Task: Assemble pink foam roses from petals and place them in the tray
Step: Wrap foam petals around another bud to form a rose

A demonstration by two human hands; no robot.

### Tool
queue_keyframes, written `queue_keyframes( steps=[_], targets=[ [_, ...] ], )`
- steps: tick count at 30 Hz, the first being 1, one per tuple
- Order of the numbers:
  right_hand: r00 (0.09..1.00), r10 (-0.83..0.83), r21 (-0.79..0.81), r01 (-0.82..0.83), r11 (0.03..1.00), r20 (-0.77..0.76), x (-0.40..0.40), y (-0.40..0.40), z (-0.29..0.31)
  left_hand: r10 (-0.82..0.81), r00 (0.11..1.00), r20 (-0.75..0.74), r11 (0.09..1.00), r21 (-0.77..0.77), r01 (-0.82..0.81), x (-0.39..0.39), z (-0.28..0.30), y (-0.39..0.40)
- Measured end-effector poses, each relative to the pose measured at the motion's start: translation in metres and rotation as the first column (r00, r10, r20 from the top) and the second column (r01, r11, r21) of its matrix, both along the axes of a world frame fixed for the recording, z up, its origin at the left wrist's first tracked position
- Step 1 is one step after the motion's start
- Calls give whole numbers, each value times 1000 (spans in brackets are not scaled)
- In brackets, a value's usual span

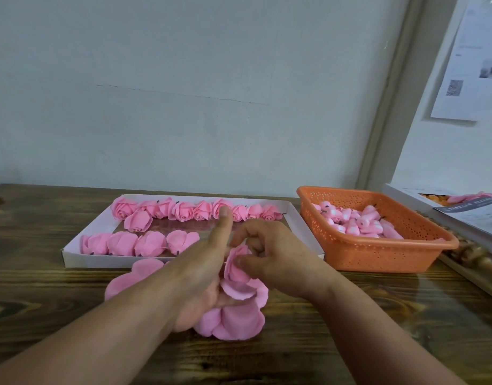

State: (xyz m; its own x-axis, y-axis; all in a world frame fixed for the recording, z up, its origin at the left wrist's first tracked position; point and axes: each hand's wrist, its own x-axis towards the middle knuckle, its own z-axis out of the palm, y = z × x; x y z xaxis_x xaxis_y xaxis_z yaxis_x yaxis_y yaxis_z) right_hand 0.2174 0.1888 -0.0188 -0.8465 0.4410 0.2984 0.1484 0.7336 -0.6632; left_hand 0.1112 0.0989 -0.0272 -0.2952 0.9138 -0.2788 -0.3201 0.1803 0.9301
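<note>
No legible text anywhere. Sheet of paper (472,65) pinned to the wall at upper right: faint grey lines of print, too blurred to read; a square code pattern (454,88) like a QR code at its lower left, a small greyish photo (490,68) at its right edge. Printed sheet (474,211) on the white box at the table's far right edge: dark banner across its top with pale lettering, unreadable; smaller print below, also unreadable. No brands, numbers or labels made out on tray, basket or roses.
</note>
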Motion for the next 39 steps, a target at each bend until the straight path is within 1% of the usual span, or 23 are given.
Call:
queue_keyframes(
  steps=[2,4,6,8,10,12,16,19,21,23,25,26,29,36,39],
  targets=[
    [998,-45,-25,44,999,-40,0,1,0,-44,998,43,999,9,44,-4,2,1],
    [994,-83,-79,78,994,-66,0,3,1,-93,993,78,995,-22,95,-6,5,-2],
    [989,-112,-164,96,982,-93,1,6,1,-73,987,143,997,-1,74,-9,6,-3],
    [984,-135,-250,103,963,-115,2,8,0,-8,984,180,1000,26,4,-8,6,-3],
    [981,-148,-316,103,943,-124,3,9,0,41,989,143,999,28,-45,-8,1,0],
    [981,-147,-351,93,932,-130,3,9,-1,11,990,141,999,44,-18,-9,-6,2],
    [987,-116,-337,73,939,-111,2,7,-2,-26,994,108,998,62,19,-9,-12,0],
    [995,-50,-334,17,942,-90,2,6,-1,-26,995,92,997,79,19,-8,-13,-1],
    [996,-8,-372,-26,928,-88,6,7,2,-32,996,78,996,90,24,-9,-10,-2],
    [996,30,-445,-66,893,-87,9,12,3,-33,997,74,996,86,27,-12,-9,-2],
    [993,65,-516,-108,850,-101,11,17,3,-48,996,69,998,46,45,-13,-7,-4],
    [991,78,-517,-122,847,-106,12,19,2,-63,996,65,998,28,62,-13,-6,-5],
    [989,82,-474,-132,871,-124,14,22,-3,-93,993,73,996,11,92,-13,-4,-8],
    [977,134,-466,-199,862,-168,19,22,-14,-156,982,111,988,7,156,-15,4,-12],
    [963,91,-496,-209,843,-253,21,23,-15,-155,980,122,988,7,155,-14,6,-12]
  ],
)
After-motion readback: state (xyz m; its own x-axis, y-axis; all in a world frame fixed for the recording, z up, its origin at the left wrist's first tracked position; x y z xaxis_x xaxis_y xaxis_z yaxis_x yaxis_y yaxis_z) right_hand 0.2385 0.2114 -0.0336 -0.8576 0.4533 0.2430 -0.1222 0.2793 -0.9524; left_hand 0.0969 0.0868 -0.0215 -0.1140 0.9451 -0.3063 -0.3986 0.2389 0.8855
